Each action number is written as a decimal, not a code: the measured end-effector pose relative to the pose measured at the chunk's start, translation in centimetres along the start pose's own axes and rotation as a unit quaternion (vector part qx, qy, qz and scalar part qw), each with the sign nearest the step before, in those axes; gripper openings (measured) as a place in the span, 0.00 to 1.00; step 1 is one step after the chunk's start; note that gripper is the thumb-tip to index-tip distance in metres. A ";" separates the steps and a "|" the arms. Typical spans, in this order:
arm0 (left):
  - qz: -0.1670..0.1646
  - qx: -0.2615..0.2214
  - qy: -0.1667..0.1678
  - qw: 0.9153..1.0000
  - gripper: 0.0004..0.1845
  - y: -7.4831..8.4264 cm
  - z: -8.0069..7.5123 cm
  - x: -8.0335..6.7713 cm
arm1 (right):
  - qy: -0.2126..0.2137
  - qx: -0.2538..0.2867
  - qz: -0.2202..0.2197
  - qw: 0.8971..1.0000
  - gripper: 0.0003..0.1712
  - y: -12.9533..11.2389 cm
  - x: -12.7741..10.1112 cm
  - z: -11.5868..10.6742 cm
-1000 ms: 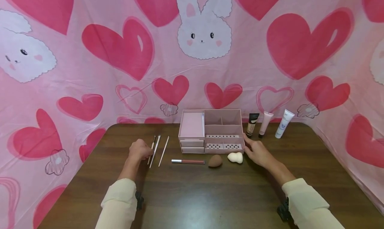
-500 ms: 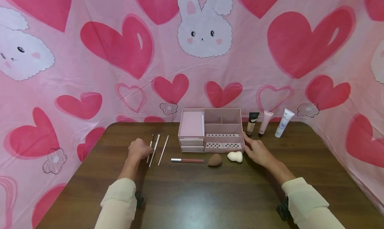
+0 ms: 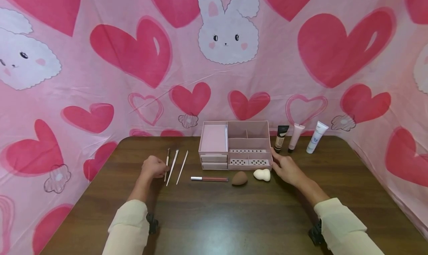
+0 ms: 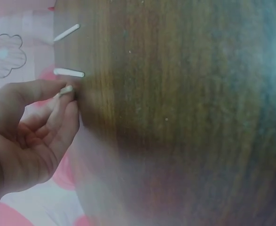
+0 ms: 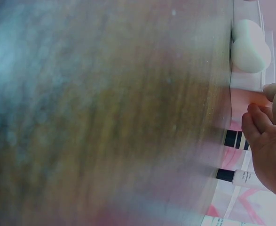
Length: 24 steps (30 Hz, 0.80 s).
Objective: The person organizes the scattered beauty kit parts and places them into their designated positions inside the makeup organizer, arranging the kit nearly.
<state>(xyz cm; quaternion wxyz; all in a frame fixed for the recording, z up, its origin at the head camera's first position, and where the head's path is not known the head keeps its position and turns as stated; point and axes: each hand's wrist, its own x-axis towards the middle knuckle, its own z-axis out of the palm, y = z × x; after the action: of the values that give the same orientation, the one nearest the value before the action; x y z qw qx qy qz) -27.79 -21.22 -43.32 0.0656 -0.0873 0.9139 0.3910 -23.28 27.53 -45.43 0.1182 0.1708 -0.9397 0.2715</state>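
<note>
My left hand (image 3: 154, 167) pinches the leftmost of three thin makeup brushes (image 3: 167, 159), a pale one with a dark tip, between thumb and fingers. In the left wrist view the pale end of this brush (image 4: 66, 89) pokes out at the fingertips. Just right of it lie a white brush (image 3: 172, 167) and a slimmer white one (image 3: 182, 167). At the other side my right hand (image 3: 288, 169) touches the right side wall of a pink makeup organizer (image 3: 214, 140) with extended fingers. A cream makeup sponge (image 5: 250, 47) lies close by that hand.
In front of the organizer lie a lip gloss tube (image 3: 210, 179) and a brown makeup sponge (image 3: 239, 178). Right of it stand a black-capped foundation tube (image 3: 281, 139), a pink tube (image 3: 295, 138) and a white tube (image 3: 316, 137). A patterned pink cloth (image 3: 187, 69) hangs behind the table.
My left hand has shifted slightly left, and the pinched brush has turned a little more upright in view, its dark tip further left. My right hand stays at the organizer.
</note>
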 end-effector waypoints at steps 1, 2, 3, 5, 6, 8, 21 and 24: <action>-0.003 -0.012 -0.005 1.000 0.08 0.0 0.0 0.0 | 0.001 0.000 -0.002 1.000 0.33 0.0 0.0 0.0; -0.002 -0.023 -0.011 1.000 0.08 0.0 0.0 -0.1 | 0.001 0.000 -0.003 1.000 0.33 0.0 0.0 0.0; 0.000 -0.030 -0.016 0.999 0.09 -0.1 -0.1 -0.1 | 0.001 0.001 -0.005 1.000 0.33 0.0 0.0 0.0; -0.001 -0.042 -0.023 0.999 0.10 -0.1 -0.1 -0.3 | 0.001 0.002 -0.005 1.000 0.34 0.0 0.0 0.0; 0.001 -0.045 -0.026 0.999 0.10 -0.1 -0.1 -0.3 | 0.001 0.002 -0.005 1.000 0.34 0.0 0.0 0.0; 0.005 -0.051 -0.029 0.998 0.11 -0.1 -0.1 -0.4 | 0.003 0.000 -0.006 1.000 0.34 -0.1 0.0 0.0; 0.005 -0.093 -0.030 0.995 0.14 -0.3 0.1 -0.8 | 0.004 0.000 -0.001 1.000 0.34 -0.2 -0.1 0.0; 0.005 -0.124 -0.040 0.992 0.14 -0.3 0.1 -0.9 | 0.004 0.001 -0.002 1.000 0.33 -0.2 -0.1 0.0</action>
<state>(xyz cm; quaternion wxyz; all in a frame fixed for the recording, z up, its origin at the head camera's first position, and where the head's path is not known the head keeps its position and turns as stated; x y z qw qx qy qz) -26.83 -21.25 -43.38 0.0886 -0.0750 0.8557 0.5044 -23.09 27.38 -45.36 0.1224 0.1713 -0.9388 0.2725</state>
